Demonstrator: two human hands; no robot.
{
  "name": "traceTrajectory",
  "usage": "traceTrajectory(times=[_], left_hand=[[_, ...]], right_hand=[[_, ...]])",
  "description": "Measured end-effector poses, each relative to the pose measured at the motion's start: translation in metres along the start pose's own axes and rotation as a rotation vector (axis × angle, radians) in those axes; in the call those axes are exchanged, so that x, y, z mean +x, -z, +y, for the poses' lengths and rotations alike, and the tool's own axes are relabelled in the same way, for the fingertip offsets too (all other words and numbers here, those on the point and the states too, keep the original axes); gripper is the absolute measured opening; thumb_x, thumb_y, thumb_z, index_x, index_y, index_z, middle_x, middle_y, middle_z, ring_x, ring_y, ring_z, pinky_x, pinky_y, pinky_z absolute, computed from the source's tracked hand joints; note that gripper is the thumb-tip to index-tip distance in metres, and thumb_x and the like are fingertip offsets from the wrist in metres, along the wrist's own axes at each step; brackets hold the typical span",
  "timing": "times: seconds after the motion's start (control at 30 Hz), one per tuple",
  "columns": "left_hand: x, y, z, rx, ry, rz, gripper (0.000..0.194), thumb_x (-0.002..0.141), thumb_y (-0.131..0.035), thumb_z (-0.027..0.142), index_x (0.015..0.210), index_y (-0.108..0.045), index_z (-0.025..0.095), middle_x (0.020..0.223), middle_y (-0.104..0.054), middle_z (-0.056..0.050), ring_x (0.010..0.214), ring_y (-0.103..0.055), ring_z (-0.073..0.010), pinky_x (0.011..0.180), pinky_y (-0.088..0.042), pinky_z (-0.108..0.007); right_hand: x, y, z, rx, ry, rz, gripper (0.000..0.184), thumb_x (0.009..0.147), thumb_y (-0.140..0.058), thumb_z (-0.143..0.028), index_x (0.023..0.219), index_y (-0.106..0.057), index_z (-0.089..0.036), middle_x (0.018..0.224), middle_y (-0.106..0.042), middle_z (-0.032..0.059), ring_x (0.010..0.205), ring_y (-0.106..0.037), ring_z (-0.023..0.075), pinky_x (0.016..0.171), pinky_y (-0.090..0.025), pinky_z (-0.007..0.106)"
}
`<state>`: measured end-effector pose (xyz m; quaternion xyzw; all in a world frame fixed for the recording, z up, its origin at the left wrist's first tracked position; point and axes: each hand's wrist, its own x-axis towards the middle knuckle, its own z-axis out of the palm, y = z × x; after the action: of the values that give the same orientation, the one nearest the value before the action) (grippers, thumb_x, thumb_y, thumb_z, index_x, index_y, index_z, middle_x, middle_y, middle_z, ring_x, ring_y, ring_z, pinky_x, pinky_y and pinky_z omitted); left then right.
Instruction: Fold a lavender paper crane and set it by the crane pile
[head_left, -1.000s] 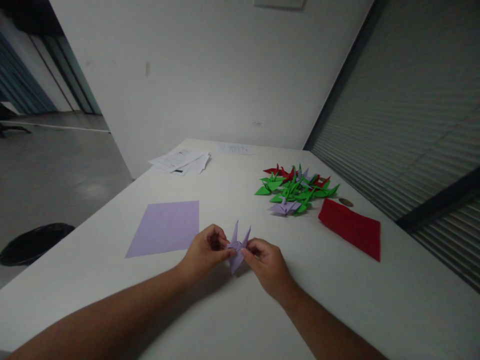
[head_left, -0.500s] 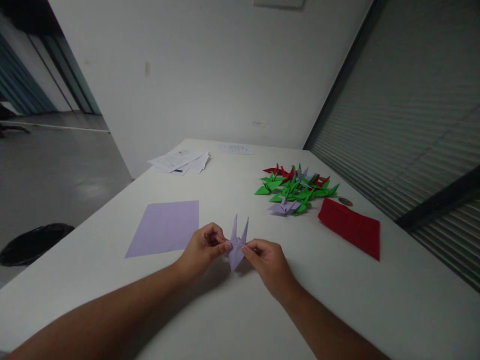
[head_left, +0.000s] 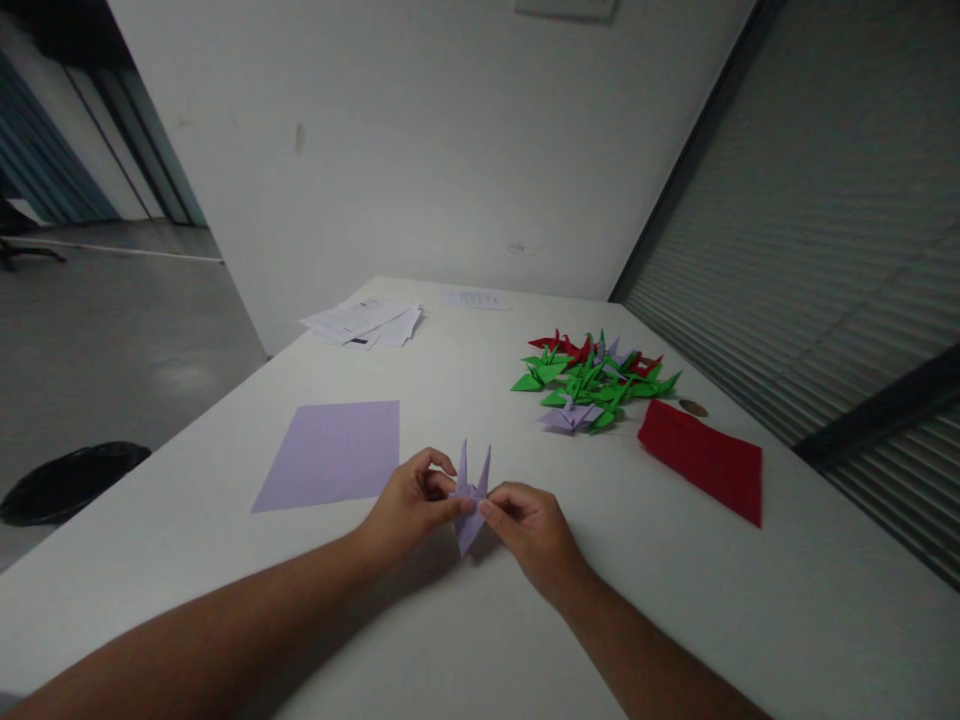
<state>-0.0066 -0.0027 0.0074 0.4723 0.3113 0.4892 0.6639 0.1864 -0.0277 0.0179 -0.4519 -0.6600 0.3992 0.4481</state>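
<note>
A small lilac folded paper figure [head_left: 470,497] with two upright points is pinched between both my hands just above the white table [head_left: 675,600]. My left hand [head_left: 409,505] grips its left side with thumb and fingers closed. From the right, my right hand [head_left: 529,530] pinches the other side. A flat lilac paper sheet [head_left: 331,455] lies to the left of my hands.
A heap of several green, red and lilac folded paper figures [head_left: 592,380] lies at the back right. Beside it is a stack of red paper [head_left: 703,458] and a small brown disc [head_left: 692,407]. White printed papers [head_left: 364,322] lie far back. A black bin [head_left: 67,480] stands on the floor.
The figure's two upright points have come closer together and my hands have shifted slightly left.
</note>
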Motion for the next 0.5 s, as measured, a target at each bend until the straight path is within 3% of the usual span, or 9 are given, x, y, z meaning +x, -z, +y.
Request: traceTrajectory(times=[0.23, 0.5], left_hand=[[-0.0017, 0.0009, -0.0009, 0.007, -0.024, 0.004, 0.045, 0.069, -0.092, 0.024, 0.088, -0.052, 0.019, 0.067, -0.068, 0.004, 0.058, -0.061, -0.009, 0.058, -0.046, -0.021], [-0.0043, -0.003, 0.0, -0.057, -0.023, 0.001, 0.045, 0.068, -0.093, 0.019, 0.092, -0.055, 0.018, 0.074, -0.071, 0.002, 0.066, -0.064, -0.0103, 0.064, -0.049, -0.021]], right_hand=[[-0.0004, -0.0013, 0.0015, 0.063, -0.006, -0.04, 0.031, 0.09, -0.067, -0.039, 0.068, -0.061, -0.019, 0.064, -0.054, -0.002, 0.063, -0.049, 0.0141, 0.06, -0.038, 0.026], [-0.0003, 0.0004, 0.0009, -0.068, 0.065, -0.086, 0.026, 0.09, -0.067, -0.033, 0.069, -0.067, -0.018, 0.068, -0.063, 0.0014, 0.067, -0.057, 0.0159, 0.066, -0.041, 0.028]])
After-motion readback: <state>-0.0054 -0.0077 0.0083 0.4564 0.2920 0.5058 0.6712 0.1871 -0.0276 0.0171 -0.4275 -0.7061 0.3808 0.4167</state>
